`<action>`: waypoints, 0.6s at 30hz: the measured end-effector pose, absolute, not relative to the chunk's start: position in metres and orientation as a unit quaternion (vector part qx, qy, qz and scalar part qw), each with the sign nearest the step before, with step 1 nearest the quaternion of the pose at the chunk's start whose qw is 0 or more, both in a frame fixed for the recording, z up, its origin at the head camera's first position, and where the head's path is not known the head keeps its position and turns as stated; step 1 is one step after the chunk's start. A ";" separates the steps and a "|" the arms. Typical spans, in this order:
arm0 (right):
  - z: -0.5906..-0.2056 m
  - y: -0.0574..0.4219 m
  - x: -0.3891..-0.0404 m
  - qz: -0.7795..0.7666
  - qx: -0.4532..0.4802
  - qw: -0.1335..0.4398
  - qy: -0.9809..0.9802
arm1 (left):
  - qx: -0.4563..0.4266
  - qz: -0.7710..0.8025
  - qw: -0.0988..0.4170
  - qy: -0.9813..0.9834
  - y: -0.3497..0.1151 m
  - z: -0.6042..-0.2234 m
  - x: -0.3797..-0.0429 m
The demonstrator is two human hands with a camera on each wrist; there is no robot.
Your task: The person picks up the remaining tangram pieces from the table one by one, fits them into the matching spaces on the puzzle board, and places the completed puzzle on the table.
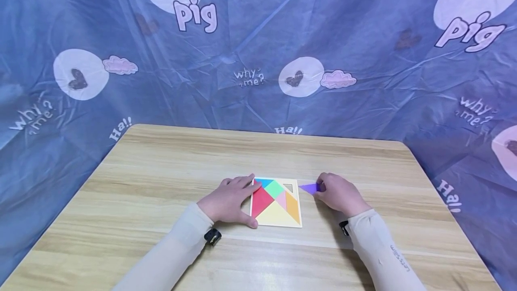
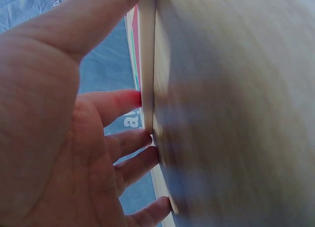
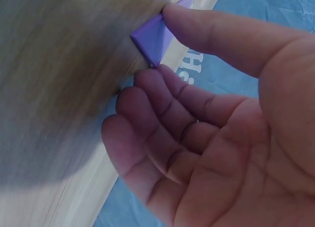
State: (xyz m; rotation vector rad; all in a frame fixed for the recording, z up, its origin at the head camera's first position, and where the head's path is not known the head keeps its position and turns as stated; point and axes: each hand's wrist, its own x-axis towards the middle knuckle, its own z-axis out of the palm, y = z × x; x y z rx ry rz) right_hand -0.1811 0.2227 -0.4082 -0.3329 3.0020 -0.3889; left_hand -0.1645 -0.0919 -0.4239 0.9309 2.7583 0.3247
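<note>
On the table lies a square tangram tray [image 1: 278, 226] with a pale rim, its coloured pieces set flat inside: a red triangle [image 1: 261, 201], a yellow triangle [image 1: 274, 216], a green square [image 1: 274, 188], an orange parallelogram [image 1: 292, 208], plus blue and pink ones. A bare recess [image 1: 288, 187] shows at its upper right corner. My left hand [image 1: 230, 201] spans the tray's left side, thumb at the lower corner, index fingertip over the red and blue pieces. Just right of the tray, my right hand [image 1: 339, 194] pinches a purple triangle [image 3: 155, 37] between thumb and fingers, one point towards the tray.
The wood-grain table [image 1: 161, 156] extends around the tray on all sides. Behind and beside it hangs a blue printed cloth [image 1: 242, 48]. A black wrist strap [image 1: 212, 237] sits at the left cuff, with another [image 1: 344, 228] at the right.
</note>
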 end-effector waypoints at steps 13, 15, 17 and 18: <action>-0.407 0.230 -0.181 -0.155 -0.028 0.060 0.986 | 0.312 0.113 0.106 0.937 -0.088 -0.423 -0.160; -0.407 0.231 -0.181 -0.156 -0.031 0.055 0.986 | 0.308 0.113 0.107 0.939 -0.087 -0.423 -0.159; -0.406 0.232 -0.180 -0.157 -0.035 0.049 0.986 | 0.304 0.111 0.108 0.940 -0.087 -0.423 -0.159; -0.406 0.232 -0.180 -0.156 -0.037 0.046 0.986 | 0.302 0.110 0.108 0.941 -0.087 -0.423 -0.158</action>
